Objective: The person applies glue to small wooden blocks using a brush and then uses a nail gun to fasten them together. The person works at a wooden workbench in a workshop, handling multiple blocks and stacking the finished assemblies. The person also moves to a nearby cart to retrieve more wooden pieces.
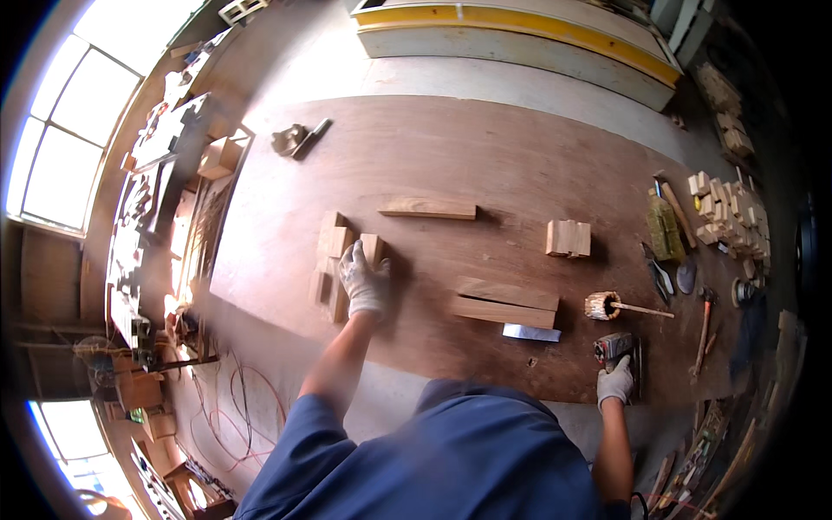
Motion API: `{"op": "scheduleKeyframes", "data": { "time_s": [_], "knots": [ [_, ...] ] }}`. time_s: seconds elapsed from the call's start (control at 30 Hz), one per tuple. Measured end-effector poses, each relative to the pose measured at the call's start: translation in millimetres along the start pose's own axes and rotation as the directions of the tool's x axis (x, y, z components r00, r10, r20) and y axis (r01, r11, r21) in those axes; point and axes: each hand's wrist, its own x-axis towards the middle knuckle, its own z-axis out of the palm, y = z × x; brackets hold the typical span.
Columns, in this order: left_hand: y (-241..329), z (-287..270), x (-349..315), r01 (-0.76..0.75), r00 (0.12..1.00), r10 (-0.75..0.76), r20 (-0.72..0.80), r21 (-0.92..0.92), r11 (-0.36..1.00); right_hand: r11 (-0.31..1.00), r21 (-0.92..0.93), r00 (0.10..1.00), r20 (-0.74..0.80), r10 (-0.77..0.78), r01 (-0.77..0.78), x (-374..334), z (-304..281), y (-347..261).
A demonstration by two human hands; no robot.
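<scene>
My left hand [362, 284], in a pale work glove, reaches onto a group of wooden blocks [333, 234] on the left of the brown table. Its fingers are spread and touch the upper blocks; the thumb lies by the right-hand block. My right hand [615, 384], also gloved, is closed around the grip of a dark nail gun [614, 347] near the table's front edge. The nail gun's lower part is hidden by the hand. Between my hands lie two long wooden strips [507, 301] and a whitish strip, perhaps a row of nails [531, 333].
One wooden bar [426, 208] and a block stack [568, 237] lie farther back. At right are a glue pot with a brush [601, 305], pliers [657, 276], hammer [704, 321] and a wood pile [732, 212]. A hand plane [289, 140] sits far left.
</scene>
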Motion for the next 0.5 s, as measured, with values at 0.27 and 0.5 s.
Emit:
{"op": "scheduleKeyframes", "data": {
  "time_s": [0.27, 0.5],
  "knots": [
    [94, 53, 49, -0.280, 0.902, 0.320, 0.290, -0.173, 0.944, 0.999, -0.020, 0.999, 0.029, 0.046, -0.046, -9, -6, -6],
    [111, 107, 92, -0.463, 0.796, 0.356, 0.490, 0.112, 0.879, 0.997, 0.075, 1.000, -0.022, 0.016, -0.014, -2, 17, 7]
  ]
}}
